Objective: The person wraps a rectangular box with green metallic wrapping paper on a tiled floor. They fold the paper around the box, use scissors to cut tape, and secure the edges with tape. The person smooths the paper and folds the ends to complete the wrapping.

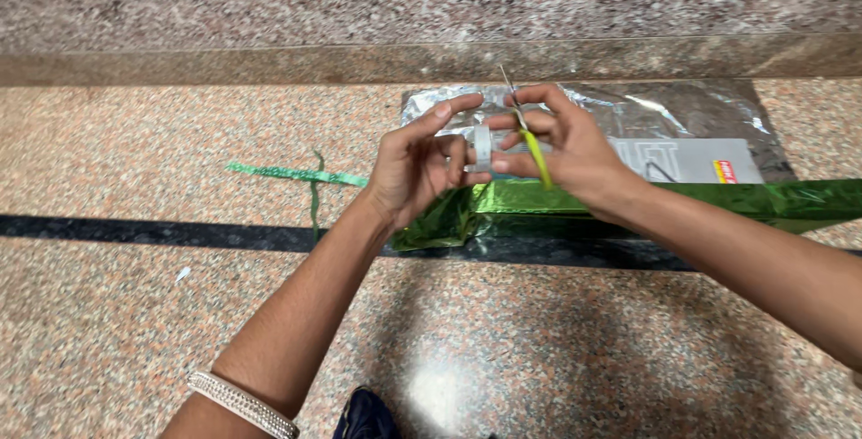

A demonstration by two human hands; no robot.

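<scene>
1. Holding a small roll of clear tape [482, 148], my left hand [415, 166] has its fingers [453, 105] pinched round the ring, thumb and index spread above it.
2. My right hand [564, 144] is clenched on a pair of yellow-handled scissors [530, 138], blades pointing up and away; its fingertips also meet the tape roll, so both hands sit touching, raised above the floor [180, 313].
3. Green shiny wrapping paper [628, 198] lies on the floor directly under the hands, folded over a long flat box; the near left end looks gathered and creased, and I cannot tell whether it is taped.
4. Silver foil sheet [682, 111] is spread behind the green paper, against the stone skirting [269, 62]. A grey printed card or box face [691, 161] shows between foil and green wrap, so that side is uncovered.
5. Green ribbon strip [287, 174] lies loose on the floor, well left of the parcel, not tied on.
6. Judged progress: wrap partly done; no tape piece visibly cut yet, ribbon unused.
7. Containers: none open; what the box holds is hidden.
8. Bracelet [242, 403] on my left wrist; a dark shoe tip [364, 417] at the bottom edge.
</scene>
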